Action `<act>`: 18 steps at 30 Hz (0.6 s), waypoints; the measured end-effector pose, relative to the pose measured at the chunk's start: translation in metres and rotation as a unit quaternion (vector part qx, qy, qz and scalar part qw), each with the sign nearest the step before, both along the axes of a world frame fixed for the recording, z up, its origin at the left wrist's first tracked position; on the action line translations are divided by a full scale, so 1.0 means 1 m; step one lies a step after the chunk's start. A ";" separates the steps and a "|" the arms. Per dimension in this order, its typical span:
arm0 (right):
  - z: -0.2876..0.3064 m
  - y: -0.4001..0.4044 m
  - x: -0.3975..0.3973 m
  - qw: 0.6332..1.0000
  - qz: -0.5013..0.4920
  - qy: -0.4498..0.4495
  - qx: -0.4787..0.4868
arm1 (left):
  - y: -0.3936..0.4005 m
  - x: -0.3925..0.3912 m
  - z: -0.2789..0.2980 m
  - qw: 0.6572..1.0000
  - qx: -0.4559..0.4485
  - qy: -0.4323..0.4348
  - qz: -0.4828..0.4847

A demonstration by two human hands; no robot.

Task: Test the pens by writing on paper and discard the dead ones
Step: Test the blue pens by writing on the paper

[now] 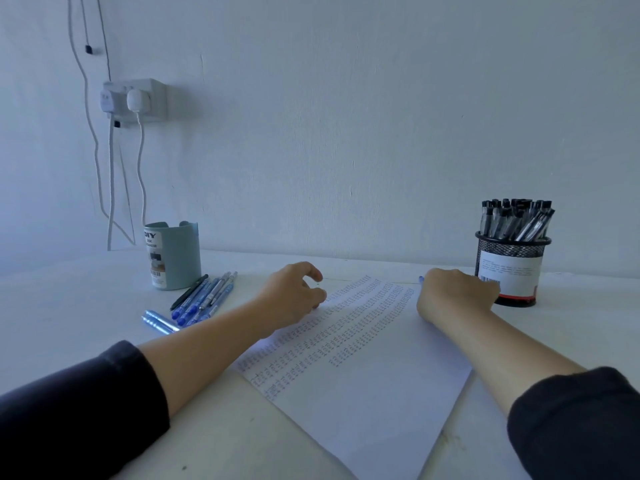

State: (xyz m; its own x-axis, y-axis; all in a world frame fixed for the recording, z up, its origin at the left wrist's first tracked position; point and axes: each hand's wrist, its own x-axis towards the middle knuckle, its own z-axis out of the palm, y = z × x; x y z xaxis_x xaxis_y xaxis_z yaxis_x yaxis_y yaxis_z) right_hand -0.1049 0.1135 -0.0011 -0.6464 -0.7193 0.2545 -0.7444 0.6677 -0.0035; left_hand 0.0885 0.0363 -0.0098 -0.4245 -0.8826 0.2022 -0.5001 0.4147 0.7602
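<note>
A wall socket (138,100) with plugged cables stood at far left. A pale green cup (173,254) sat on the bench (69,306); just beside it lay a cluster of blue pens (204,299). The left hand (294,294) rested on the paper's (363,375) left edge, fingers loosely curled, holding nothing visible. The paper bore rows of test marks. The right hand (453,292) lay at the paper's far right corner, fingers clenched; a blue pen tip (421,279) showed at its left side. A mesh holder (512,268) full of black pens (516,220) stood just beside that hand.
</note>
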 end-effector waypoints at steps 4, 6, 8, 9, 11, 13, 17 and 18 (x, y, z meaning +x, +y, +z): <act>0.001 -0.005 0.012 0.997 0.067 0.042 0.026 | 0.000 0.001 0.003 1.000 -0.005 -0.009 -0.011; 0.000 -0.011 0.019 0.982 0.187 -0.016 0.011 | 0.001 0.002 0.008 0.999 -0.020 -0.014 -0.021; -0.001 -0.014 0.029 0.945 0.292 -0.149 0.008 | 0.000 0.007 0.016 0.997 -0.059 -0.029 -0.029; -0.002 -0.015 0.033 0.926 0.319 -0.202 0.012 | 0.000 0.011 0.023 0.995 -0.085 -0.049 -0.032; -0.003 -0.017 0.040 0.901 0.351 -0.252 0.026 | -0.001 0.026 0.039 0.983 -0.129 -0.124 -0.034; -0.008 -0.021 0.043 0.892 0.368 -0.259 0.035 | -0.001 0.045 0.055 0.953 -0.156 -0.256 -0.034; -0.010 -0.022 0.040 0.886 0.374 -0.274 0.033 | 0.000 0.085 0.066 0.846 -0.122 -0.517 -0.035; -0.010 -0.022 0.039 0.885 0.374 -0.276 0.033 | 0.000 0.094 0.066 0.830 -0.097 -0.548 -0.037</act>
